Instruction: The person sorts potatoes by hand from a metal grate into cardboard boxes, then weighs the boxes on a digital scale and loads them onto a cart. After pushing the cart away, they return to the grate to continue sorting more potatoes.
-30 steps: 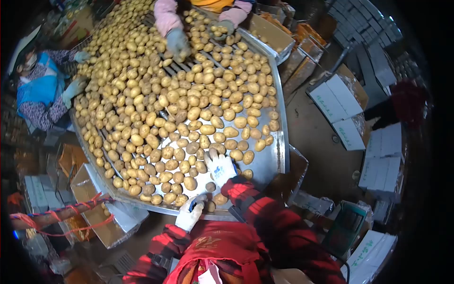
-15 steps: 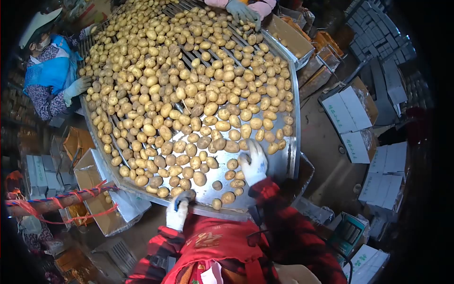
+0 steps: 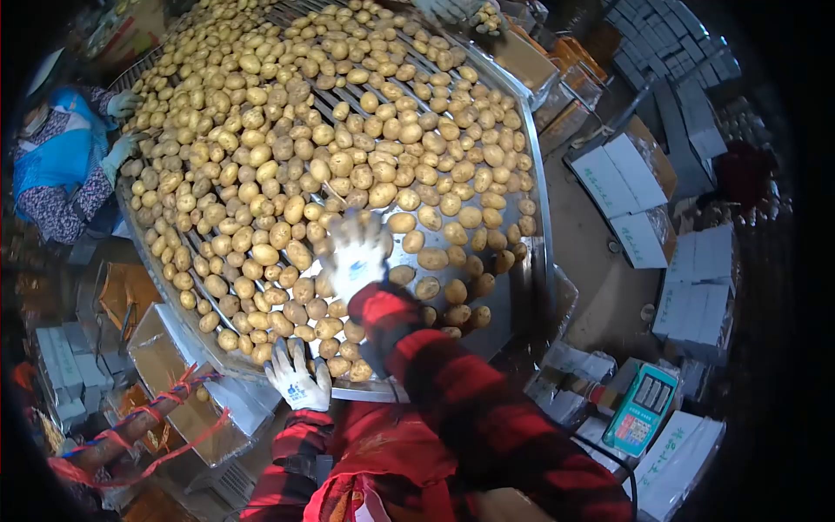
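A wide metal sorting table (image 3: 513, 300) with rollers is heaped with yellow-brown potatoes (image 3: 287, 148). My right hand (image 3: 355, 252), in a white glove at the end of a red plaid sleeve, reaches out over the potatoes near the table's middle, fingers spread and blurred; I see nothing held in it. My left hand (image 3: 296, 376), also in a white glove, rests open on the table's near rim beside the nearest potatoes.
A person in a blue vest (image 3: 61, 161) works at the left edge with gloved hands on the potatoes. Another gloved hand (image 3: 448, 9) shows at the far end. Cardboard boxes (image 3: 622, 187) stand on the floor at right, a box (image 3: 187, 409) under the near-left rim, a scale (image 3: 639, 409) lower right.
My right hand has swung from the table's near right corner leftward and forward over the potatoes. My left hand has opened flat on the near rim.
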